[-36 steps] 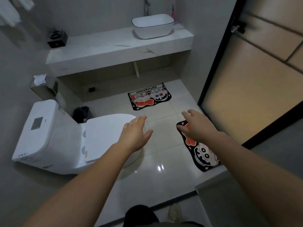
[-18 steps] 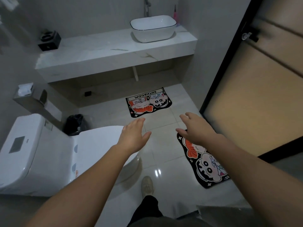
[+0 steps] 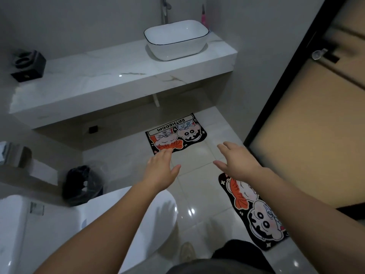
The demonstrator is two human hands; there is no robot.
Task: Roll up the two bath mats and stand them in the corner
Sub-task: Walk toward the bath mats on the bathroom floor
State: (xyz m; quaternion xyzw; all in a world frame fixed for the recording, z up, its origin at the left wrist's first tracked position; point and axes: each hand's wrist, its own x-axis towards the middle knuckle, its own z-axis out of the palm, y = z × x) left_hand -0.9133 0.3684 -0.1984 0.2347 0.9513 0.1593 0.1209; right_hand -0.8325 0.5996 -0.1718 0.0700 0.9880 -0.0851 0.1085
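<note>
Counted: 2 bath mats, both flat and unrolled on the tiled floor (image 3: pixel 195 186). Far mat (image 3: pixel 175 133) just in front of the counter's underside, printed with 2 cartoon faces and the word BATHROOM, upside down from this view. Near mat (image 3: pixel 254 212) beside the door (image 3: pixel 308 123) at right, also 2 cartoon faces, partly covered by the right forearm. Mats well apart, bare tile between.

2 hands, both reached forward above the floor. Left hand (image 3: pixel 161 168) spread, palm down, fingers extended, nothing held, fingertips over the near edge of the far mat as seen from here; contact not determinable. Right hand (image 3: pixel 237 162) likewise spread and empty, over the tile between the 2 mats.

Also noted: 1 white basin (image 3: pixel 175 39) on 1 marble counter (image 3: pixel 110 80); 1 toilet (image 3: pixel 59 230) at lower left, lid down; 1 black-lined bin (image 3: pixel 83 184) beside it; 1 shoe (image 3: pixel 187 252) at bottom centre.
</note>
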